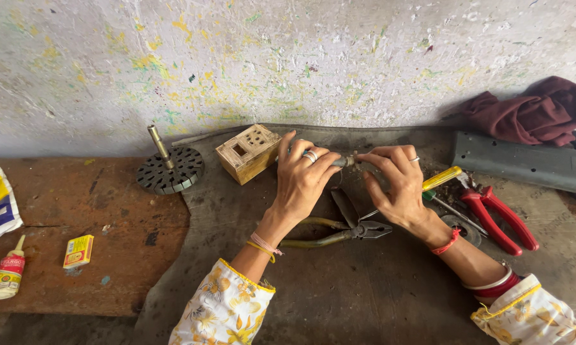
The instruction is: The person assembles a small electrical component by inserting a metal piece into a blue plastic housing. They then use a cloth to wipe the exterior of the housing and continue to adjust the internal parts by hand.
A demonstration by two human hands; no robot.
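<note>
My left hand [300, 176] and my right hand [396, 185] meet over a dark rubber mat [339, 287]. Together they pinch a small grey metal part [346, 161] between their fingertips. The left hand wears a ring and thread bracelets; the right wears a ring and a red band. Just below the hands lie combination pliers [339, 231] with worn yellowish handles, jaws pointing right. A screwdriver with a yellow handle [442, 178] lies under my right hand, its shaft partly hidden.
A small wooden box with holes [247, 153] and a round slotted metal rotor with a shaft [169, 168] stand left of the hands. Red-handled pliers [500, 219], a grey metal bar [524, 163] and a maroon cloth [530, 115] lie right. A glue bottle [7, 275] and small yellow box [78, 251] sit far left.
</note>
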